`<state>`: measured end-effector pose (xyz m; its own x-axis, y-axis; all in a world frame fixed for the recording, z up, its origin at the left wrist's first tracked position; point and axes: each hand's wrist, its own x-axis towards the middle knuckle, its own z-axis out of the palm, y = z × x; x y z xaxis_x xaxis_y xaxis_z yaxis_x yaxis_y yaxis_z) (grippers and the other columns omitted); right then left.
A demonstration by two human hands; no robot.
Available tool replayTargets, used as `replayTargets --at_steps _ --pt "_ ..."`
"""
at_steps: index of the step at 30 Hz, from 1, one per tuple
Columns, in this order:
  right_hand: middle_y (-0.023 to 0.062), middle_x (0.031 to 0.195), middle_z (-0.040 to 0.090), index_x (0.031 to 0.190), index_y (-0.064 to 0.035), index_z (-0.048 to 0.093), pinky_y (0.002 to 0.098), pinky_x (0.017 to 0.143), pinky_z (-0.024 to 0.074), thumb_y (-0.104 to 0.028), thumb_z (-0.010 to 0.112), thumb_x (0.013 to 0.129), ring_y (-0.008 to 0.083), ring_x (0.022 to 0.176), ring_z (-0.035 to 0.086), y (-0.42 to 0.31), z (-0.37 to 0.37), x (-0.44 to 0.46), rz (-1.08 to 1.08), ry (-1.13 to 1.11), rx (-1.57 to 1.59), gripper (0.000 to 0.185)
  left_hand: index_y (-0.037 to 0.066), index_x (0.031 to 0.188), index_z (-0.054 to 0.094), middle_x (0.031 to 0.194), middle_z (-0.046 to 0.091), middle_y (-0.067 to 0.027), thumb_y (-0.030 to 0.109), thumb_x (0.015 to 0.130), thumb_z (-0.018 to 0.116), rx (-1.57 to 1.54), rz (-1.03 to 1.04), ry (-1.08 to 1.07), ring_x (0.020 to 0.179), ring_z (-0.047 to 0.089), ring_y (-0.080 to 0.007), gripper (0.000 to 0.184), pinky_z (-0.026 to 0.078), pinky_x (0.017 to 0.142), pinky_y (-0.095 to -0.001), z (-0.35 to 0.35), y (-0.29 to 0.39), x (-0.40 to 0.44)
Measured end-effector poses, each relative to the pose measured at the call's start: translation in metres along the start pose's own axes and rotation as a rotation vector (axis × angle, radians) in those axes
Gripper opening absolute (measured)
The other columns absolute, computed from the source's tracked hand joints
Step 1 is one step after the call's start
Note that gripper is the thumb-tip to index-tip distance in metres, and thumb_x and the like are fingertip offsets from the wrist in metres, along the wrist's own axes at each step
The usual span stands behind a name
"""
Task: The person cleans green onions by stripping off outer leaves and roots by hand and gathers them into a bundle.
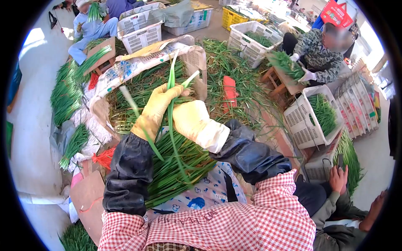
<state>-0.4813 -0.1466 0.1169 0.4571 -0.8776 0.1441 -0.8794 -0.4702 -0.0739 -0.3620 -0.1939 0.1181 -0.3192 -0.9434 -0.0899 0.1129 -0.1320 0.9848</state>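
My left hand (157, 109), in a yellow rubber glove, is closed on a few long flat green chives (172, 75). One pale stem end (191, 78) sticks out at its fingertips, and long leaves trail below the hand. Close beside it, my right hand (190, 122) is a fist in a cream glove; whatever its fingers hold is hidden. Below both hands a thick heap of chives (178, 167) lies on the patterned cloth (217, 184) over my lap. Ahead stands a large lined crate (200, 62) with loose chives and brownish scraps inside.
At right, a person (331, 54) handles chives over a board, near white crates (298, 121). Another person (90, 25) sits at far left. A hand with a phone (338, 178) shows at lower right. Red ties (105, 158) and a red object (229, 93) lie around.
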Motion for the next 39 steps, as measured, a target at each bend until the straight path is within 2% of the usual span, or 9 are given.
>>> replayTargets --at_steps 4,6,10,14,19,28,32,35,39 --pt "0.0116 0.075 0.069 0.085 -0.0062 0.065 0.0403 0.057 0.0512 -0.014 0.051 0.083 0.0285 0.069 0.067 0.010 0.020 0.000 0.000 0.186 0.012 0.016 -0.002 0.103 0.060 0.098 0.068 -0.0174 0.021 0.091 0.062 -0.373 0.016 -0.120 0.091 0.066 -0.0275 0.026 0.051 0.088 -0.0367 -0.012 -0.001 0.002" --pt "0.0128 0.076 0.069 0.084 -0.0060 0.066 0.0420 0.059 0.0519 -0.014 0.050 0.083 0.0293 0.069 0.068 0.009 0.003 -0.011 0.046 -0.069 -0.023 0.017 -0.001 0.105 0.060 0.097 0.068 -0.0173 0.027 0.093 0.060 -0.463 0.009 -0.114 0.092 0.067 -0.0296 0.030 0.052 0.085 -0.0380 -0.025 0.005 0.010" --pt "0.0124 0.075 0.069 0.083 -0.0074 0.065 0.0438 0.057 0.0513 -0.015 0.051 0.083 0.0299 0.068 0.069 0.029 0.021 -0.026 0.171 -0.105 -0.047 0.016 0.001 0.107 0.060 0.086 0.068 -0.0100 0.035 0.096 0.054 -0.430 0.143 -0.013 0.072 0.066 -0.0231 0.036 0.054 0.070 -0.0352 -0.036 0.023 0.014" --pt "0.0127 0.090 0.068 0.094 -0.0087 0.066 0.0423 0.071 0.0515 -0.044 0.064 0.082 0.0267 0.086 0.067 0.115 -0.005 -0.033 0.571 0.042 -0.441 0.038 0.001 0.106 0.060 0.074 0.065 -0.0070 0.034 0.097 0.052 -0.317 0.168 -0.029 0.052 0.057 -0.0155 0.035 0.049 0.052 -0.0266 -0.029 0.034 0.005" --pt "0.0059 0.100 0.066 0.126 -0.0024 0.055 0.0335 0.070 0.0496 -0.047 0.051 0.095 0.0177 0.086 0.061 0.109 -0.035 -0.018 0.182 0.292 1.399 0.054 0.001 0.103 0.062 0.073 0.064 -0.0057 0.027 0.095 0.054 -0.170 -0.014 -0.261 0.053 0.055 -0.0109 0.029 0.046 0.051 -0.0214 0.025 0.022 -0.002" --pt "0.0070 0.099 0.066 0.121 -0.0046 0.061 0.0322 0.079 0.0505 -0.045 0.046 0.098 0.0160 0.085 0.062 0.120 -0.031 -0.019 0.180 0.325 1.581 0.049 0.002 0.121 0.052 0.102 0.067 -0.0153 0.019 0.095 0.050 -0.018 -0.158 -0.349 0.074 0.068 -0.0214 0.031 0.048 0.057 -0.0270 0.027 -0.006 -0.007" --pt "0.0076 0.090 0.065 0.113 -0.0001 0.061 0.0258 0.064 0.0493 -0.045 0.058 0.092 0.0128 0.075 0.060 0.109 -0.032 -0.033 0.409 0.273 1.552 0.049 0.004 0.114 0.054 0.100 0.068 -0.0147 0.022 0.097 0.049 -0.096 -0.218 -0.226 0.066 0.067 -0.0208 0.026 0.046 0.052 -0.0268 0.024 -0.015 -0.008" --pt "0.0043 0.082 0.063 0.097 0.0000 0.060 0.0217 0.053 0.0443 -0.024 0.074 0.082 0.0080 0.058 0.053 0.086 -0.024 -0.040 0.489 0.213 1.415 0.031 0.006 0.113 0.054 0.097 0.068 -0.0114 0.020 0.097 0.051 -0.086 -0.185 -0.105 0.065 0.066 -0.0183 0.022 0.045 0.050 -0.0248 0.030 -0.021 -0.009" --pt "0.0032 0.077 0.063 0.096 -0.0012 0.062 0.0205 0.048 0.0430 -0.019 0.067 0.088 0.0070 0.057 0.054 0.080 -0.007 -0.038 0.510 0.167 1.465 0.020 0.009 0.112 0.053 0.093 0.068 -0.0061 0.016 0.095 0.056 -0.006 -0.108 -0.023 0.067 0.065 -0.0136 0.019 0.044 0.048 -0.0235 0.038 -0.022 -0.014"
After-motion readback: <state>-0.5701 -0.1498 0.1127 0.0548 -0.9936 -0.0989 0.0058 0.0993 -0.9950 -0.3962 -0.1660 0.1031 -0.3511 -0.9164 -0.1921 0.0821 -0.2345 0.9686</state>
